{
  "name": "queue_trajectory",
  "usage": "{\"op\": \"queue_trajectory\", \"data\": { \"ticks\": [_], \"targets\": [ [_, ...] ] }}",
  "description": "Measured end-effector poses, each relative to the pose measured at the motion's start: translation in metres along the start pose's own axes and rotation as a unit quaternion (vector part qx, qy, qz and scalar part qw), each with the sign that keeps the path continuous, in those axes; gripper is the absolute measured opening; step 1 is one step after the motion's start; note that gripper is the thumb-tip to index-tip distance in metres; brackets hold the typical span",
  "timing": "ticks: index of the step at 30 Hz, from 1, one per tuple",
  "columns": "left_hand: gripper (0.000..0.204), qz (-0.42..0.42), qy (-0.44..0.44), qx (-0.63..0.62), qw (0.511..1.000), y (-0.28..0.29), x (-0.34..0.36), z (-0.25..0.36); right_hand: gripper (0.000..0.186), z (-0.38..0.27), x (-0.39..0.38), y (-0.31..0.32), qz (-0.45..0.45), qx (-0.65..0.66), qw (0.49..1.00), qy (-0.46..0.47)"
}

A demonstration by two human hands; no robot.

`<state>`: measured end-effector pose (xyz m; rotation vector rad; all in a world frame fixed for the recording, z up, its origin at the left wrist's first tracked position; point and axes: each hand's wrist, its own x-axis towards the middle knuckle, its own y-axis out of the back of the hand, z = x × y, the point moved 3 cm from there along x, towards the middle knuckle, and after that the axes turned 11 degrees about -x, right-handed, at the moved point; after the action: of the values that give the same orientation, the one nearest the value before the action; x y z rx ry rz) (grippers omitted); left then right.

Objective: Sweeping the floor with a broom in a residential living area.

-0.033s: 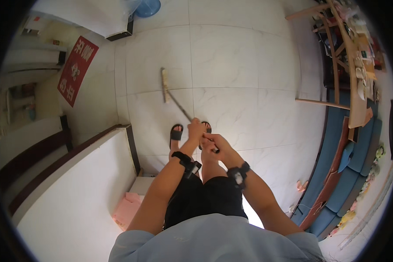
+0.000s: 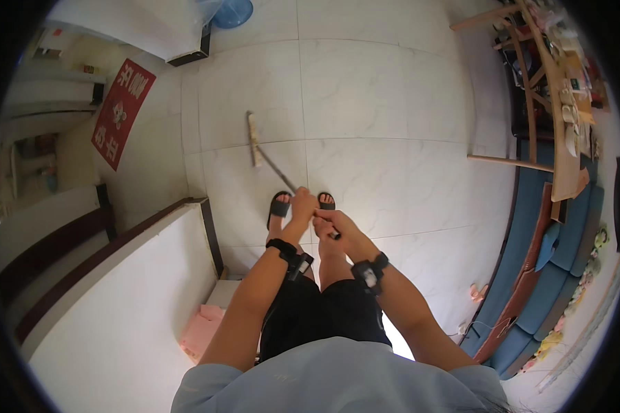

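Note:
A mop with a narrow beige head [image 2: 254, 141] and a thin dark handle [image 2: 277, 168] slants across the tiled floor in front of my feet. My left hand [image 2: 303, 205] is closed round the handle, lower down the shaft. Closer to my body, my right hand [image 2: 336, 226] grips the upper end, and the dark tip of the handle pokes out below its fingers. The mop head lies on the floor, ahead and to the left of my sandals [image 2: 278, 208].
A white half wall [image 2: 138, 275] with a dark edge stands at my left, a pink box [image 2: 202, 330] beside it. A red mat [image 2: 122, 113] lies farther left. On the right are a blue sofa [image 2: 541, 303] and a wooden table [image 2: 565, 172]. A blue basin [image 2: 232, 12] sits far ahead.
The mop head has shifted slightly left across the floor. Both hands have moved a little left with the handle, still gripping it.

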<state>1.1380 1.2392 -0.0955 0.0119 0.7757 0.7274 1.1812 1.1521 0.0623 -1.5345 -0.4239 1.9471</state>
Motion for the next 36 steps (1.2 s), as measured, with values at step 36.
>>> {"op": "queue_trajectory", "data": {
  "ticks": [36],
  "targets": [
    [0.016,-0.58,0.113,0.139,0.795,-0.079,-0.206,0.0,0.011,0.143,-0.111,0.082,0.242,0.264,0.872,0.334]
  ]
}}
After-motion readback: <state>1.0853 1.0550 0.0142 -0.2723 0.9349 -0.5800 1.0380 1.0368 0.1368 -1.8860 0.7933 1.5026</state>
